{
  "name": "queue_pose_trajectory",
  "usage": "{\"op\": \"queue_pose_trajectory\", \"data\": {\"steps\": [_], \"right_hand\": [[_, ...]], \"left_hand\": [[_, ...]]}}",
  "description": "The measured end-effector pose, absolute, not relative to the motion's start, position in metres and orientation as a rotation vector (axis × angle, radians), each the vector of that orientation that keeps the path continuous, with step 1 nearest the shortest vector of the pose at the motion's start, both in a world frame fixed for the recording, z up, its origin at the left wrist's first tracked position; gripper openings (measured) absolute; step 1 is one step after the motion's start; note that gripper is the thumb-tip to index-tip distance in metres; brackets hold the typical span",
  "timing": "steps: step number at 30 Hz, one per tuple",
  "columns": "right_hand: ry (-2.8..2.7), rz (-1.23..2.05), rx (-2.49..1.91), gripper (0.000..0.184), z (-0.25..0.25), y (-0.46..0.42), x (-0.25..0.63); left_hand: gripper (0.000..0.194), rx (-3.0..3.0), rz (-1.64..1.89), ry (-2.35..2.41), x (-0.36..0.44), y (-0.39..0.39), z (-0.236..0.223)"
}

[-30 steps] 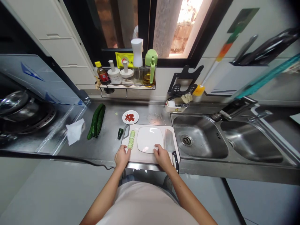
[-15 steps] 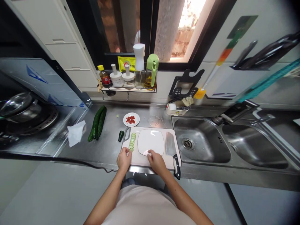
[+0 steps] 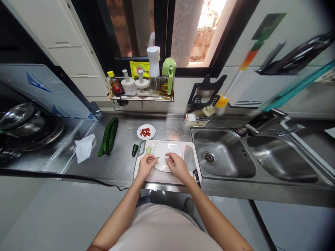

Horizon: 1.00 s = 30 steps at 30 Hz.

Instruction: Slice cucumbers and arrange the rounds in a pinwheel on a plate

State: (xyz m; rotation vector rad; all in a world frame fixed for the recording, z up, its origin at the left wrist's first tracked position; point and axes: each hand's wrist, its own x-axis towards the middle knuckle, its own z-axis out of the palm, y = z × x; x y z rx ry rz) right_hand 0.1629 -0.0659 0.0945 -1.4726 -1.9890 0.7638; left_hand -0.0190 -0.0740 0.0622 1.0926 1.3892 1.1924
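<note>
A white cutting board point(image 3: 162, 177) lies on the steel counter with a white square plate point(image 3: 167, 150) on it. My left hand point(image 3: 146, 165) is closed, pinching a cucumber slice point(image 3: 156, 158) at the plate's left edge. Above it a short row of cucumber slices point(image 3: 149, 150) rests on the board. My right hand point(image 3: 177, 164) hovers over the plate's lower right part with its fingers pinched together; what they hold is too small to name. A cleaver point(image 3: 190, 158) lies along the board's right side.
Two whole cucumbers point(image 3: 108, 135) and a cucumber end point(image 3: 134, 150) lie to the left. A small dish of red chilli point(image 3: 146, 132) sits behind the board. A double sink point(image 3: 225, 157) is at the right, a stove with a wok point(image 3: 23, 125) at the left, crumpled tissue point(image 3: 84, 146) nearby.
Both hands moved up from the board's near edge over the plate. My left hand picked up a cucumber slice, and the row of slices on the board is shorter.
</note>
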Motion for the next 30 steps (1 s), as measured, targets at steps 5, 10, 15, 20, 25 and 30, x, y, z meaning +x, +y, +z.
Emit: {"op": "queue_pose_trajectory", "data": {"steps": [5,10,15,20,25,30], "right_hand": [[-2.093,0.697,-1.266,0.023,0.119,-0.055,0.162],[-2.17,0.684,-1.192,0.018,0.12,-0.053,0.162],[-2.152,0.673,-1.264,0.018,0.118,-0.051,0.165],[-2.122,0.632,-1.294,0.021,0.123,-0.048,0.17],[-2.146,0.602,-1.26,0.022,0.127,-0.05,0.173],[-2.202,0.591,-1.22,0.022,0.123,-0.053,0.176]], "left_hand": [[0.021,1.19,1.167,1.311,-0.011,-0.068,0.089],[0.022,1.209,1.132,1.29,-0.003,-0.066,0.096],[0.033,1.075,1.231,1.391,0.004,-0.069,0.094],[0.042,0.757,0.974,1.267,0.008,-0.075,0.099],[0.05,0.484,0.793,1.069,0.011,-0.073,0.105],[0.04,0.445,0.847,1.035,0.012,-0.069,0.104]]}}
